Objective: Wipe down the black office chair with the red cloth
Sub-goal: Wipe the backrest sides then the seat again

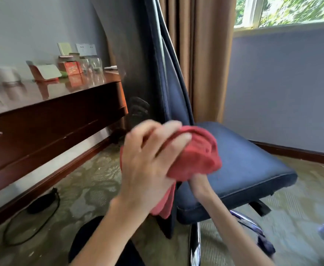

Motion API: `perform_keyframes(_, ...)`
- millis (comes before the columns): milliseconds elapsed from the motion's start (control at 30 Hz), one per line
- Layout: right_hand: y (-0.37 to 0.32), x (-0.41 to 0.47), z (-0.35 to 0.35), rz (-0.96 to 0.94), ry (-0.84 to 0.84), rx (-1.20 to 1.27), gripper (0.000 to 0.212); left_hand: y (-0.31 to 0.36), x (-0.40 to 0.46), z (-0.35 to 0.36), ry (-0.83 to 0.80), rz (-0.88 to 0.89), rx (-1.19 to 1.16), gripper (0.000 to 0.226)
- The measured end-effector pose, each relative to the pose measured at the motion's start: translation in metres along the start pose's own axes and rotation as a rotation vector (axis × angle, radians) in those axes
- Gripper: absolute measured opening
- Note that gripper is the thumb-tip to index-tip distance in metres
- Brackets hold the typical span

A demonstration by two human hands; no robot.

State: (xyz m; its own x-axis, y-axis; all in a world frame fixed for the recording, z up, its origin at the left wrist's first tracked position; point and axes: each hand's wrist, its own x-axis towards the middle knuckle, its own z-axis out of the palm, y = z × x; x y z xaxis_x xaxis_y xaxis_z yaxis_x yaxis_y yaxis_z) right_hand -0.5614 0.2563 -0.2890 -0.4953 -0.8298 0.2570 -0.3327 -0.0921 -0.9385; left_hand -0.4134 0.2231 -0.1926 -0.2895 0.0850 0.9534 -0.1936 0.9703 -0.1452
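1. The red cloth [193, 152] is bunched between both hands, held in the air in front of the black office chair [239, 166], just at the junction of its tall backrest and seat cushion.
2. The left hand [149, 156] lies over the near side of the cloth with its fingers [168, 127] spread and lightly curled onto the fabric, pressing and holding it; a tail of cloth hangs below the wrist.
3. The right hand [197, 181] comes up from beneath; the cloth covers its fingers, so how they lie cannot be told, though the cloth wraps round it.
4. The chair stands on patterned carpet [92, 181], its chrome base [249, 223] showing under the seat.
5. To the left runs a dark wooden desk [48, 120] carrying blurred boxes and glass jars [91, 64]; a black cable [32, 217] lies on the floor below.
6. Brown curtains [205, 54] hang behind the chair, beside a window [291, 10].
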Motion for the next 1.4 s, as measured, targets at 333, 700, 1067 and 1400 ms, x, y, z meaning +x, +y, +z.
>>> perform_keyframes(333,0.000,0.000,0.023,-0.178,0.209,0.374,0.057,0.009,0.048,0.003,-0.132,0.058,0.348,0.011)
perform_keyframes(700,0.008,0.022,0.029,-0.414,0.289,0.246,0.036,-0.071,0.083,-0.032,-0.081,0.298,0.167,0.018)
perform_keyframes(1067,0.076,0.028,0.038,-0.242,0.021,-0.510,0.105,-0.157,0.168,-0.069,0.298,-0.225,0.062,0.039)
perform_keyframes(1400,0.112,0.019,0.052,-0.297,0.014,-1.030,0.068,-0.081,-0.183,0.033,-0.215,-0.183,0.109,0.030)
